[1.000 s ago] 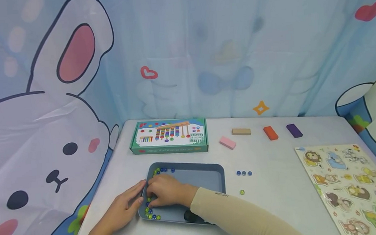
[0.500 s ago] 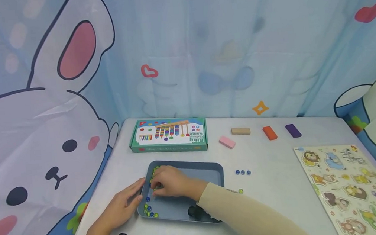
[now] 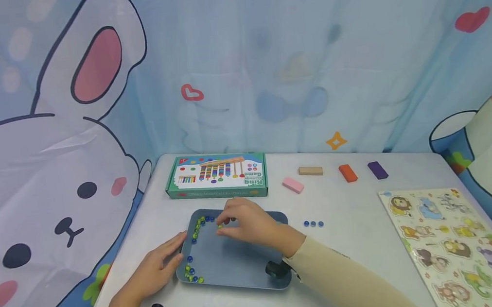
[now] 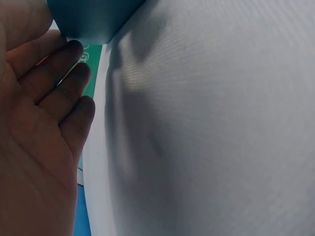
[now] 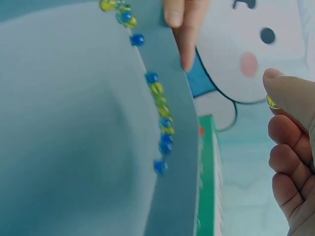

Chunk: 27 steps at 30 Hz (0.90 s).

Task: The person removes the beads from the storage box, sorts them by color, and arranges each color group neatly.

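A grey-blue tray [image 3: 234, 269] lies on the table, with blue and yellow-green glass marbles [image 3: 196, 233] along its left and upper-left walls. Over the upper middle of the tray, my right hand [image 3: 252, 223] pinches a yellow-green marble [image 5: 271, 102] between thumb and index finger. In the right wrist view the other fingers of this hand are curled in. My left hand [image 3: 157, 268] rests at the tray's left side, fingertips at the outer wall. The left wrist view shows its fingers [image 4: 64, 91] loosely extended beside the tray wall [image 4: 93, 22].
Right of the tray sit three blue marbles [image 3: 313, 223] in a row. A green game box [image 3: 217, 176] lies behind it. Pink [image 3: 293, 185], tan [image 3: 311, 170], orange [image 3: 348, 173] and purple [image 3: 378, 170] blocks are spread at the back. An animal puzzle board [image 3: 452, 247] lies at the right.
My right hand has moved from the tray's left wall up and to the right, lifting a yellow-green marble. The left hand stays at the tray's side.
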{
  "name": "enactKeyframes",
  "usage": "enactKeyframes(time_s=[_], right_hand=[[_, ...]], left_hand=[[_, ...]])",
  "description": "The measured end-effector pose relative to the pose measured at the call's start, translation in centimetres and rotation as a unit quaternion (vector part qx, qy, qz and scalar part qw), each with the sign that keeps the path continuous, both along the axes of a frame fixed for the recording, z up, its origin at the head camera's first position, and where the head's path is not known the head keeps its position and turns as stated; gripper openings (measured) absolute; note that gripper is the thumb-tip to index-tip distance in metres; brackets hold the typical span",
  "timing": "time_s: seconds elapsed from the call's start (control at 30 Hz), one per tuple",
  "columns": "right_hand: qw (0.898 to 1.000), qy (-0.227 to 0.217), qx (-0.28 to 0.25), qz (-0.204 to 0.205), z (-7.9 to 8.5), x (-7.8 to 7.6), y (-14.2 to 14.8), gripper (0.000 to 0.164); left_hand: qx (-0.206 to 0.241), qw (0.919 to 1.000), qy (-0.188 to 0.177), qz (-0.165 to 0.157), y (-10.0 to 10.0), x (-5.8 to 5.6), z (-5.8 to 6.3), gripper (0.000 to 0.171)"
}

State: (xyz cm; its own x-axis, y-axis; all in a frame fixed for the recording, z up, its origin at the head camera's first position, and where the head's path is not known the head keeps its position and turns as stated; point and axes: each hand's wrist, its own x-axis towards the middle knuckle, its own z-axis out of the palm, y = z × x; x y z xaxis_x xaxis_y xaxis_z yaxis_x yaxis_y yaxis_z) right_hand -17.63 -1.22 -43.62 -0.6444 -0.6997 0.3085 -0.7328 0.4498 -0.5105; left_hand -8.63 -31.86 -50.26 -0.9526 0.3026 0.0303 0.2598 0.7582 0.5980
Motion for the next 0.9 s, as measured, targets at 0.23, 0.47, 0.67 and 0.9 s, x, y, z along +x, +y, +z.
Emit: enactKeyframes(time_s=[0.23,0.47,0.67,0.9], right_hand=[[0.998,0.019,-0.017,-0.055,0.4,-0.1,4.1,0.016],[0.994,0.035,-0.039,-0.095,0.9,-0.1,8.5,0.02],[0.988,0.033,-0.02,-0.152,1.2,0.6,12.1,0.022],[0.978,0.004,0.013,-0.207,-0.5,2.2,16.1,0.02]], left_hand=[[-0.007,1.0,0.001,0.003,-0.1,0.2,-0.1,0.054],[-0.007,0.9999,0.012,-0.005,-0.1,0.1,-0.1,0.054],[-0.011,0.9997,0.02,-0.002,-0.3,0.1,0.0,0.053],[0.01,0.9997,0.021,-0.006,-0.1,0.1,-0.2,0.053]])
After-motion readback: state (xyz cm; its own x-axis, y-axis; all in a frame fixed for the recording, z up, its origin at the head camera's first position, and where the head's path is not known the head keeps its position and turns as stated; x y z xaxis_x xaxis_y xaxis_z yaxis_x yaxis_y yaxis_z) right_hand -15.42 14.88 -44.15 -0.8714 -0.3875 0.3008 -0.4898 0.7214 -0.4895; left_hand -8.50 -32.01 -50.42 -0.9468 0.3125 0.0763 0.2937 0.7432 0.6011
